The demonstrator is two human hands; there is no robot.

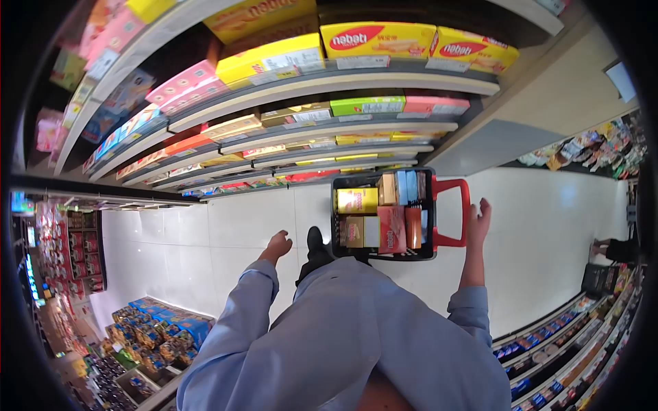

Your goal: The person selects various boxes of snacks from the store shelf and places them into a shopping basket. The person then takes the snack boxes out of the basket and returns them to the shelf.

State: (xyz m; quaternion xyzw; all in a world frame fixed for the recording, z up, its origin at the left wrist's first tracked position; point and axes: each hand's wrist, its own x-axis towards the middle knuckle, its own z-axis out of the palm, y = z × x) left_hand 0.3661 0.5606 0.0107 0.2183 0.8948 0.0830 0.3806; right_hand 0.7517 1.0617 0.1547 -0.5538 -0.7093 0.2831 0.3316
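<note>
Blue shirt point(329, 335) nearest; right hand point(480, 218) loosely open just beside the red handle point(466, 198), contact unclear, left hand point(277, 245) half-curled, nothing seen in either. Black shopping basket point(404, 257) on floor, likely stiff, fairly heavy loaded, best held by that handle; boxed snacks point(392, 229) inside probably light, crushable. Basket bottom hidden, far shelf labels blurred.
</note>
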